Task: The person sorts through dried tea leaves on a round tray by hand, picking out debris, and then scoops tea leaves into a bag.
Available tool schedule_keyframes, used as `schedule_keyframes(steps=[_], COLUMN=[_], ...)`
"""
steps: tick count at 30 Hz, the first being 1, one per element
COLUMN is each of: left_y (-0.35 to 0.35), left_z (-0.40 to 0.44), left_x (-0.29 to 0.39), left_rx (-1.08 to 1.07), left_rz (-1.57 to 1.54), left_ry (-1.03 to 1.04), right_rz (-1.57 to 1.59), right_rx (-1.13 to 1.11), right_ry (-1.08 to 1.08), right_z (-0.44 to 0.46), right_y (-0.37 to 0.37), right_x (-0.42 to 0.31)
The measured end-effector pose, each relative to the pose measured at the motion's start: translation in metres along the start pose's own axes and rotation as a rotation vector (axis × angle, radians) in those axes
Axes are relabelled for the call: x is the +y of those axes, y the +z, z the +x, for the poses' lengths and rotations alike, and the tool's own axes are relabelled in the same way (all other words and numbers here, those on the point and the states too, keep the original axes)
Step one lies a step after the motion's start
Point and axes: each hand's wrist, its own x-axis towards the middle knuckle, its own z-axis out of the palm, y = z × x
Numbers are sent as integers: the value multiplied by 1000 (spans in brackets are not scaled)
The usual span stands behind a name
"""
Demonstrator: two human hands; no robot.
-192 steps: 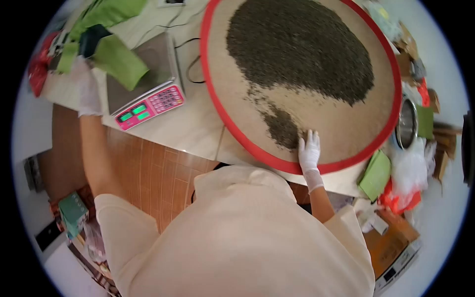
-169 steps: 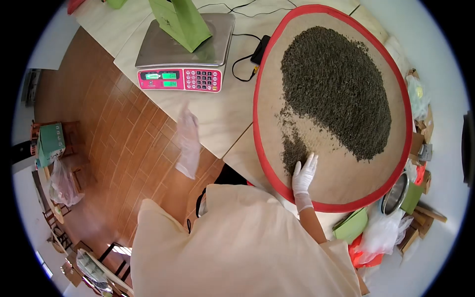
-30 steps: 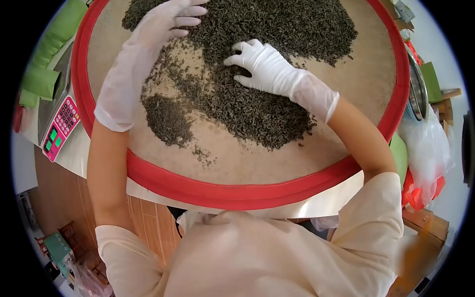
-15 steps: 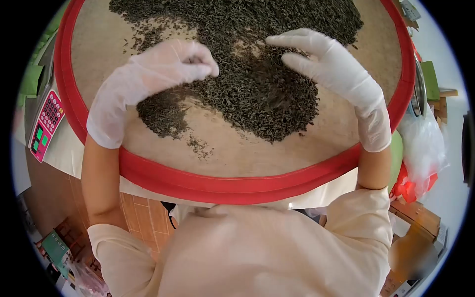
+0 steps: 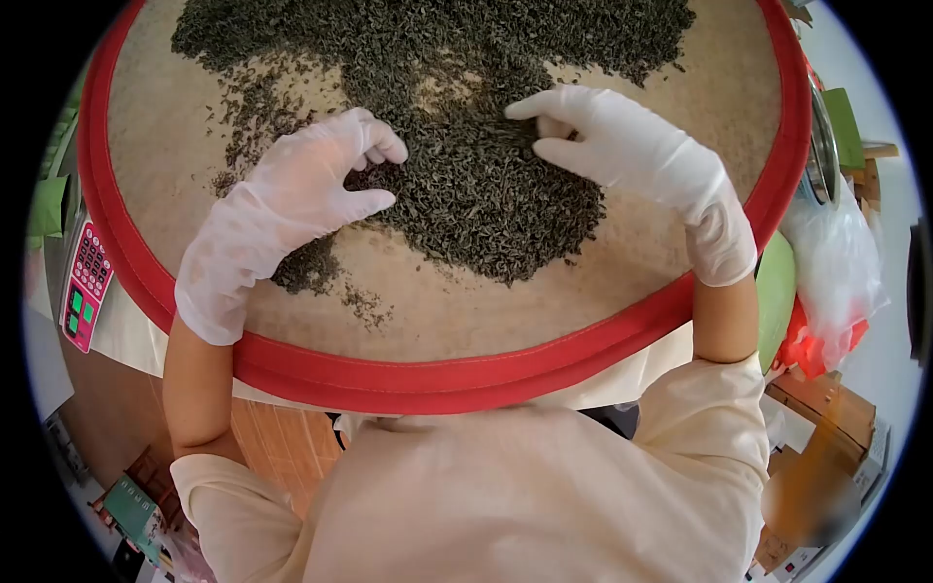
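Left hand: This hand (image 5: pixel 326 160) is in a thin white glove (image 5: pixel 219 262). The fingers bend, with a gap to the thumb. I see nothing held in it.
Right hand: This hand (image 5: pixel 622 136) wears a glove too. One finger pokes out, others curl, and the thumb is apart. It looks loose, with nothing held that I can see.
Leaf heap: The near heap (image 5: pixel 486 209) lies between the two hands, on the tray (image 5: pixel 573 296). It is right of the left hand and left of the right hand.
Long way: It runs from the big heap (image 5: pixel 437 34) at the far side down toward the person.
Nearer hand: Both are close, one at each side. I cannot tell which is closer.
Leaf look: Dark, grayish green, small and curly. They look dry and loose.
Little pile: Finer dark bits (image 5: pixel 309 267) lie below the left hand, toward the person.
Tray edge: A wide red band (image 5: pixel 457 374) goes around.
Farther out: A pink scale (image 5: pixel 87 282) is past the tray on the left. A clear plastic bag (image 5: pixel 831 253) is on the right.
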Motion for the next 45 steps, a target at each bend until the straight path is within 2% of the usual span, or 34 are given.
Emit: schedule_keyframes(steps=[3, 4, 5, 6, 7, 8, 9, 11, 13, 15, 17, 18, 22, 24, 27, 31, 34, 35, 37, 39, 41, 43, 45], left_y=[6, 7, 8, 9, 9, 9, 9, 6, 3, 4, 3, 3, 3, 3, 4, 6, 3, 3, 3, 4, 4, 4, 5], left_z=[2, 2, 2, 3, 4, 4, 4, 5, 5, 4, 4, 3, 3, 2, 3, 3, 3, 3, 6, 8, 10, 12, 14], left_x=[7, 6, 4, 1, -1, -4, -8, -10, -9, -8, -5, -6, -6, -6, -6, -6, -3, -2, -2, 0, 4, 1, 1], left_rx=[101, 99, 160, 223, 226, 244, 261, 274, 266, 313, 302, 304, 297, 294, 230, 197, 150, 135, 162, 191, 174, 129, 82], left_rz=[46, 43, 85, 127, 126, 125, 124, 136, 20, -7, -16, -18, -1, 2, 15, 13, 15, 17, -46, -109, -523, -620, -715], left_ry=[68, 63, 106, 148, 140, 100, 62, 59, -28, -4, -34, -32, -41, -43, -77, -45, -82, -103, -113, -120, -128, -139, -149], right_rz=[239, 104, 107, 22, -65, 3, -63, -126, -312, -122, 32, 82, 78, 33, -229, -282, -13, -14, 339, 407, 816, 846, 1014], right_rx=[110, 299, 293, 253, 214, 89, 84, 163, 184, 294, 337, 329, 338, 254, 253, 216, 273, 274, 183, 163, 92, 87, -10], right_ry=[-47, -157, -160, -295, -430, -482, -522, -531, -409, -413, -322, -259, -241, -442, -418, -361, -367, -366, 19, 14, 83, 111, 132], right_z=[7, 10, 10, 10, 9, 6, 6, 8, 14, 17, 18, 19, 18, 15, 12, 17, 20, 17, 12, 13, 11, 10, 9], right_y=[14, 21, 22, 19, 19, 21, 32, 41, 32, 29, 24, 23, 18, 20, 36, 38, 33, 29, 16, 14, 7, 4, 3], right_x=[-11, -9, -12, -20, -28, -37, -41, -39, -38, -24, -14, -10, -12, -22, -34, -32, -19, -19, -26, -19, -23, -27, -25])
